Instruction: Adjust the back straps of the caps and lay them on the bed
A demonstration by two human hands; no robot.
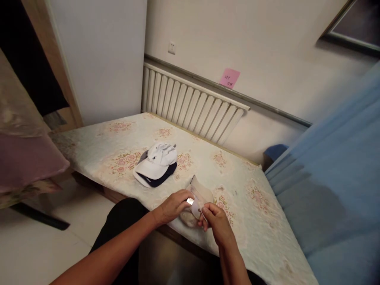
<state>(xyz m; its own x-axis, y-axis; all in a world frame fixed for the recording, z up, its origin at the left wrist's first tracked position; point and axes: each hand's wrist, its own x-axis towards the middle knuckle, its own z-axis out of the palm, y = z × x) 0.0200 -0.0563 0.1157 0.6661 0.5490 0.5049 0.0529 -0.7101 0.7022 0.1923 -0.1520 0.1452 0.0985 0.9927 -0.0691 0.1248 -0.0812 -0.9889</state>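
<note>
A beige cap [202, 196] lies at the near edge of a floral-covered mattress [255, 221]. My left hand [173, 206] pinches the cap's back strap, where a small shiny buckle shows between the fingers. My right hand [216, 221] grips the same strap from the other side, fingers closed on it. Farther back on the mattress sits a white cap [158, 160], stacked on a dark navy cap [162, 178] whose brim edge shows beneath it.
A white radiator [190, 105] runs along the wall behind the mattress, with a pink sticky note [229, 78] above it. Blue fabric [335, 190] fills the right side. A pinkish cushion [26, 158] sits at the left. My dark trouser knee [124, 221] is below the mattress edge.
</note>
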